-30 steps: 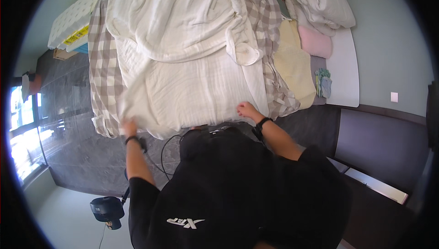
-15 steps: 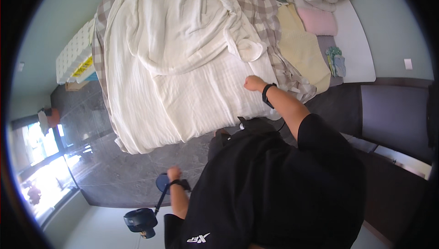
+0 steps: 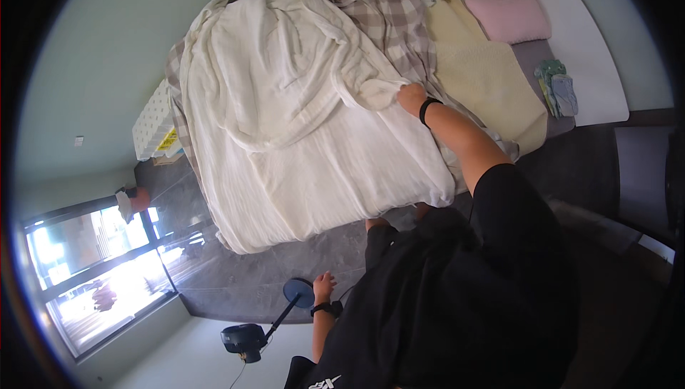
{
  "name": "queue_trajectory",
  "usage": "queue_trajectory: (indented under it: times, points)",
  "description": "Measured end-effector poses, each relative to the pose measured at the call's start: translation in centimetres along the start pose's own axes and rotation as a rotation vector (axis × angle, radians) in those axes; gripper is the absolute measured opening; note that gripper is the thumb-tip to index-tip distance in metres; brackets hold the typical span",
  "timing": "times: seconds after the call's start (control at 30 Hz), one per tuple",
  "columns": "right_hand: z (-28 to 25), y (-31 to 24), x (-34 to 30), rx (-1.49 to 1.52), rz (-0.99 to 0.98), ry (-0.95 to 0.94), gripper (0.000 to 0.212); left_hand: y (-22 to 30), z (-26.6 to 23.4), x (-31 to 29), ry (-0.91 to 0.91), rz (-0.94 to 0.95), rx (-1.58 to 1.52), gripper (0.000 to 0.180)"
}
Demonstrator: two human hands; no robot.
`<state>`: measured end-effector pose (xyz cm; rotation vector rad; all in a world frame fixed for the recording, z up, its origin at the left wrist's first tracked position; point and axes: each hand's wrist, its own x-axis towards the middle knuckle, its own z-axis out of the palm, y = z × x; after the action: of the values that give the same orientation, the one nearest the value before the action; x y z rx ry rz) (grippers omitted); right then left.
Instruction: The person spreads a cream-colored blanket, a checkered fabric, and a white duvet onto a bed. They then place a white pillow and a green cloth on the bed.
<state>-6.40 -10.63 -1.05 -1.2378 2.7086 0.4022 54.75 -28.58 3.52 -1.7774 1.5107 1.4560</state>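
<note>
My right hand [image 3: 412,99] is closed on the right edge of a white blanket [image 3: 342,171], a little below the checked cloth. The blanket covers the bed, with its upper part gathered in loose, wrinkled folds. Beneath it, at the top and along the left side, shows a brown-and-white checked cloth [image 3: 399,11]. My left hand [image 3: 324,287] hangs low beside my body, away from the bedding. It is empty, its fingers loosely bent and a little apart, and the round base of a standing fan lies behind it from this view.
A dark fan [image 3: 243,340] stands on the floor at lower left. To the right lie a cream pad [image 3: 492,82], a pink pillow [image 3: 508,19] and small folded cloths [image 3: 556,89]. A white studded block [image 3: 153,123] is left of the bed, near bright windows [image 3: 100,275].
My right hand has moved up and right from over the blanket and taken hold of its edge. My left hand's fingers have loosened. The whole view has shifted.
</note>
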Motion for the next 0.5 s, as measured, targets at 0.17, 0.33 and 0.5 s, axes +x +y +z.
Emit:
queue_trajectory:
  times: [0.17,0.33,0.5]
  points:
    - [-6.1,-3.0,-6.7,0.624,-0.146,-0.594,0.020,0.7,3.3,-1.6,-0.029,-0.015,-0.106,0.031]
    - [-9.4,-6.4,-16.5,1.409,-0.539,-1.145,0.039,10.8,8.5,1.5,-0.189,0.204,0.100,0.034]
    - [-17.7,-7.3,-21.0,1.804,-0.757,-0.965,0.038,27.2,15.3,-0.4,-0.658,0.407,-0.495,0.047]
